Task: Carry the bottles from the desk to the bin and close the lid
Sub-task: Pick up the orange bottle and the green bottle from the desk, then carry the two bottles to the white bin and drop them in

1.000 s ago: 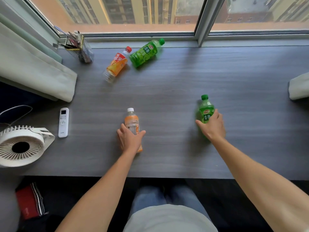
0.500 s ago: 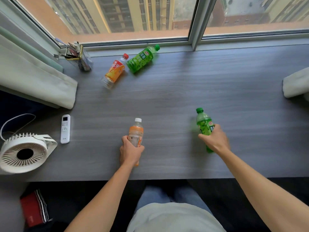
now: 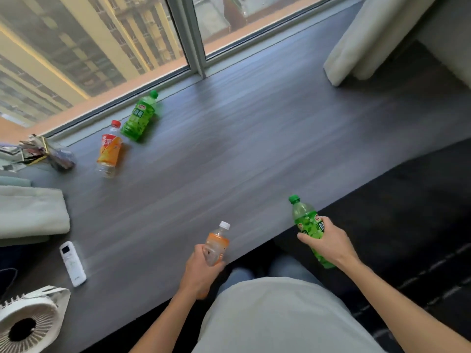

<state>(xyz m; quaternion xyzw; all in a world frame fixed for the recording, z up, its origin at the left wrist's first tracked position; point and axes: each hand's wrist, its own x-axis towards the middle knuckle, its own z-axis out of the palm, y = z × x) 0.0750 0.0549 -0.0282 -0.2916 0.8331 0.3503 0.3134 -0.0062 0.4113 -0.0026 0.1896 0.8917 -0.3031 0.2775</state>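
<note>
My left hand (image 3: 201, 272) grips a small orange bottle (image 3: 218, 242) with a white cap, lifted at the desk's front edge. My right hand (image 3: 328, 244) holds a small green bottle (image 3: 307, 222) with a green cap, off the desk over the dark floor. Two more bottles lie on their sides at the back of the grey desk (image 3: 229, 154) near the window: a large green one (image 3: 140, 117) and an orange one with a red cap (image 3: 109, 150). No bin is in view.
A white remote (image 3: 73, 263) and a white fan (image 3: 28, 324) sit at the desk's left front. A folded pale cloth (image 3: 30, 212) and a holder of papers (image 3: 43, 154) are at the left. A pale curtain (image 3: 369, 39) hangs at the right.
Both hands have lifted their bottles off the desk and drawn them back toward my body. The view has swung to the right, tilting the desk.
</note>
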